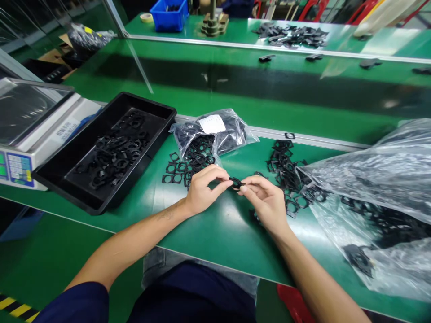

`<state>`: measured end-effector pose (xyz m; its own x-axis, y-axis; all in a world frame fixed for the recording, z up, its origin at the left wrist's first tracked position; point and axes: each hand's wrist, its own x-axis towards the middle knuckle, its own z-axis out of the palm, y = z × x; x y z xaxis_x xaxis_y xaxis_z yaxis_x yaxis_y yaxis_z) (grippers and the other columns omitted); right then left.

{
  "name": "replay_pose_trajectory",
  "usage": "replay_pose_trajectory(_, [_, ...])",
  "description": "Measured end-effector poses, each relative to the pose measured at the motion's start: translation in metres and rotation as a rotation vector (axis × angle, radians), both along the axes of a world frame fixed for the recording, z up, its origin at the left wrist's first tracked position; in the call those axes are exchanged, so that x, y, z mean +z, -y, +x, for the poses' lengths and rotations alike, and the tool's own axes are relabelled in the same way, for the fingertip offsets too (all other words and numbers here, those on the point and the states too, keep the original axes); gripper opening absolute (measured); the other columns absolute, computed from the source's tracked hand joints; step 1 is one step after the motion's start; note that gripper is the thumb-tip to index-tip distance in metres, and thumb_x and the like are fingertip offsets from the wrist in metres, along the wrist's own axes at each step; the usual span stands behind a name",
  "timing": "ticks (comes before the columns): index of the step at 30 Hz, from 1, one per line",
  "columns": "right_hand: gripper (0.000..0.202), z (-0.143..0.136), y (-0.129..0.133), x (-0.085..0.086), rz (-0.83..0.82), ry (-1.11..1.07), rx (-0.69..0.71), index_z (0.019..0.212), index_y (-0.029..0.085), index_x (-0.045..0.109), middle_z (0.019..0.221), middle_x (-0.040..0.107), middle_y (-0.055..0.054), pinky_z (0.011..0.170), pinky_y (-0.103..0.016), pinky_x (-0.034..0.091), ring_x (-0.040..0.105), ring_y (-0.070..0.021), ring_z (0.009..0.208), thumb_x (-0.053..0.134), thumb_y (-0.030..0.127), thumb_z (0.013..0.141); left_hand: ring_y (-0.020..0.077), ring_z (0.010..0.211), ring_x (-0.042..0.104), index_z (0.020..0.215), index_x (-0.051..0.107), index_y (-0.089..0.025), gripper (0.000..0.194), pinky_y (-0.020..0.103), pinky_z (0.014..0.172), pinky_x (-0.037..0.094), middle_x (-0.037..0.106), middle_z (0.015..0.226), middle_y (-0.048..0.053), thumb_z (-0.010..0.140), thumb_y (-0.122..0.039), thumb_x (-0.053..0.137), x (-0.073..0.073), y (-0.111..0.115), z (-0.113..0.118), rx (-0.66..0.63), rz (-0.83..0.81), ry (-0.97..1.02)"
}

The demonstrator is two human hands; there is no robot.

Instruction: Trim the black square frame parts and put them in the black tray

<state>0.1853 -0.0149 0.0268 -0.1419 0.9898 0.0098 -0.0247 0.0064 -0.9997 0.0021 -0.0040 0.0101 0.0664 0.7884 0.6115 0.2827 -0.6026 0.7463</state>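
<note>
Between my two hands is a small black ring-shaped plastic part (235,183), pinched from both sides a little above the green table. My left hand (206,188) grips its left edge with thumb and forefinger, while my right hand (264,197) has its right edge between thumb and fingertips. Loose black frames with round holes (173,168) lie just beyond my left hand, partly spilling from a clear bag (232,130) with a white label. Another pile of black parts (283,163) lies beyond my right hand. Fingers cover much of the held part.
A black tray (158,105) of black parts stands at left, beside a weighing scale (20,157). At right, a large clear plastic bag (380,166) holds more parts. Behind a metal rail run a conveyor belt (188,72) with several black pieces and a bench with a blue bin (169,18).
</note>
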Motion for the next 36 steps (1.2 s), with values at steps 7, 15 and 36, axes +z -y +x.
replay_pose_trajectory(7, [0.030,0.000,0.000,0.000,0.012,0.022,0.004,0.088,0.023,0.070,0.084,0.069,-0.003,0.074,-0.031,0.062,0.070,-0.0174,0.074,0.085,0.046,0.075,0.0105,0.071,0.063,0.088,0.066,-0.016,0.011,0.023,0.070,0.051,0.068,0.080,0.001,0.089,-0.026,0.071,-0.002,0.000,0.000,-0.049,-0.160,0.064])
replay_pose_trajectory(15, [0.023,0.001,-0.001,-0.001,0.110,0.085,-0.048,0.082,0.023,0.070,0.085,0.066,-0.002,0.074,-0.029,0.058,0.066,-0.0150,0.075,0.083,0.041,0.078,0.0113,0.070,0.062,0.078,0.066,-0.017,0.014,0.024,0.069,0.050,0.068,0.073,0.000,0.088,-0.025,0.071,0.004,0.001,0.001,-0.087,-0.124,0.041])
replay_pose_trajectory(36, [0.017,0.003,-0.008,0.006,-0.572,-0.373,0.121,0.073,0.019,0.068,0.066,0.069,0.000,0.060,-0.024,0.054,0.064,-0.0121,0.059,0.083,0.025,0.069,0.0124,0.086,0.067,0.091,0.068,-0.019,0.013,0.026,0.080,0.055,0.071,0.094,0.004,0.090,-0.008,0.062,-0.003,0.001,-0.003,-0.084,0.201,-0.157])
